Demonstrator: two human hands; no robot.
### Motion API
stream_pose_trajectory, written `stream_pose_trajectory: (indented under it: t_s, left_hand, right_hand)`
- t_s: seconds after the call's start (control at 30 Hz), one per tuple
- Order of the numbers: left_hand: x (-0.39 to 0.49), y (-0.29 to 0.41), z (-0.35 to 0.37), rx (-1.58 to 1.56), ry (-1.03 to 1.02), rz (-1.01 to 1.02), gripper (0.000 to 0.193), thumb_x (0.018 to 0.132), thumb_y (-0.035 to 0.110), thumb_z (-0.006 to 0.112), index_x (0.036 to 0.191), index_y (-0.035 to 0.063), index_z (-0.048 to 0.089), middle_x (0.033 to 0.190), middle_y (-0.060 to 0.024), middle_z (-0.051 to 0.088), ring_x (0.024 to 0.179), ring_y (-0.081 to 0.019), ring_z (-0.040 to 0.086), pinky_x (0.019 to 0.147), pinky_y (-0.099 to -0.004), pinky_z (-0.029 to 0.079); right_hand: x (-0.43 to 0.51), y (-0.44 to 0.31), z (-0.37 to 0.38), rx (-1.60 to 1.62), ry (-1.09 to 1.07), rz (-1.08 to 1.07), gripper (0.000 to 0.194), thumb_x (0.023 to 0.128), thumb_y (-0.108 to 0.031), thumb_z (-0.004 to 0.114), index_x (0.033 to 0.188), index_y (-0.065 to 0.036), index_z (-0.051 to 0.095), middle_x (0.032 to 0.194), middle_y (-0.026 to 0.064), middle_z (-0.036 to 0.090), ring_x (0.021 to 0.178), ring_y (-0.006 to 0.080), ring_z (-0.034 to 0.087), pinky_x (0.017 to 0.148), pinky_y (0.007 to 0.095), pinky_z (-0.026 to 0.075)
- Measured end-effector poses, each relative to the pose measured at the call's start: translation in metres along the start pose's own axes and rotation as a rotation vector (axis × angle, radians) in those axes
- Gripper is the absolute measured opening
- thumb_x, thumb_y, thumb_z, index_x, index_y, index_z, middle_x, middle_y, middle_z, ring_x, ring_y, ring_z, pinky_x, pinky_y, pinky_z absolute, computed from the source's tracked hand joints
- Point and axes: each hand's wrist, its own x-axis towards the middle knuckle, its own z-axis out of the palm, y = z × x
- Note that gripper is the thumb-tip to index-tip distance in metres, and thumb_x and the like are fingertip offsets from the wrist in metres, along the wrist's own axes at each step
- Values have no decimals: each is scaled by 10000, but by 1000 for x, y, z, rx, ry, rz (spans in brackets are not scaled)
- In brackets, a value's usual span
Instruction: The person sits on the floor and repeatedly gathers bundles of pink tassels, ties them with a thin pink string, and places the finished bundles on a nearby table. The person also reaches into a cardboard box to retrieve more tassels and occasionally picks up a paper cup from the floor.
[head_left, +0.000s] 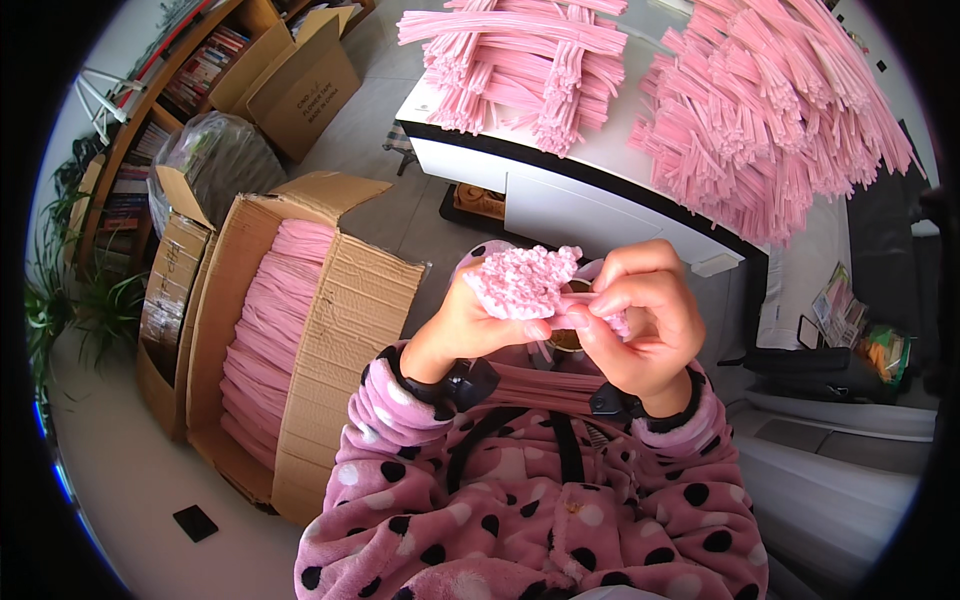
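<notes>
My left hand (461, 315) is closed around a bundle of pink chenille stems (525, 279), its fuzzy tips turned up towards me. Close beside it, my right hand (645, 315) pinches a thin pink strand (581, 300) between thumb and fingers at the bundle's side. Whether that strand is a tie or a stem cannot be told. Behind the hands, a round gold-coloured rim (566, 341) is mostly hidden. More pink stems (532, 386) lie across my lap below the wrists.
Stacked bundles of pink stems (525, 60) and a large heap (742, 120) cover much of the white table (465, 161) ahead. At left, an open cardboard box (352, 322) holds long pink stems (274, 345). Another box (304, 97) stands near the bookshelf (214, 60).
</notes>
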Motion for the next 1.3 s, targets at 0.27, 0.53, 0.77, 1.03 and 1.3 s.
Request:
stream_pose_trajectory:
  t_s: [0.27, 0.53, 0.77, 1.03, 1.3]
  left_hand:
    - [0, 7, 8, -31, 54, 30, 332, 729, 141, 763, 1000, 5, 630, 953, -72, 659, 846, -148, 621, 757, -287, 483]
    - [-1, 3, 5, -15, 63, 21, 329, 727, 122, 762, 1008, 10, 631, 949, -69, 660, 844, -132, 618, 745, -283, 487]
    - [2, 1, 0, 34, -59, -51, 447, 648, 106, 818, 1029, -14, 619, 938, -73, 657, 839, -138, 624, 744, -280, 493]
    - [5, 7, 4, 95, -62, -49, 448, 643, 63, 812, 1036, -13, 614, 962, -79, 647, 843, -135, 620, 727, -274, 500]
    - [4, 6, 0, 264, -114, -72, 438, 641, 67, 815, 1025, -12, 619, 936, -72, 651, 826, -129, 619, 717, -272, 501]
  right_hand:
    - [4, -3, 5, -73, -22, -49, 277, 654, 66, 691, 905, -17, 611, 808, 87, 622, 616, 157, 603, 509, 231, 466]
    - [2, 0, 2, -76, -65, -57, 252, 647, 58, 693, 869, -23, 605, 806, 92, 619, 598, 153, 589, 508, 235, 464]
    - [-3, -1, 9, 12, 59, 8, 240, 656, 65, 687, 858, -20, 590, 791, 102, 620, 614, 193, 615, 536, 254, 485]
    - [6, 2, 2, -223, -37, -177, 306, 653, 73, 674, 942, -10, 615, 785, 93, 626, 611, 180, 617, 495, 248, 478]
    - [-2, 1, 3, -124, 32, -78, 264, 651, 90, 672, 870, -25, 579, 791, 104, 620, 619, 175, 607, 522, 252, 473]
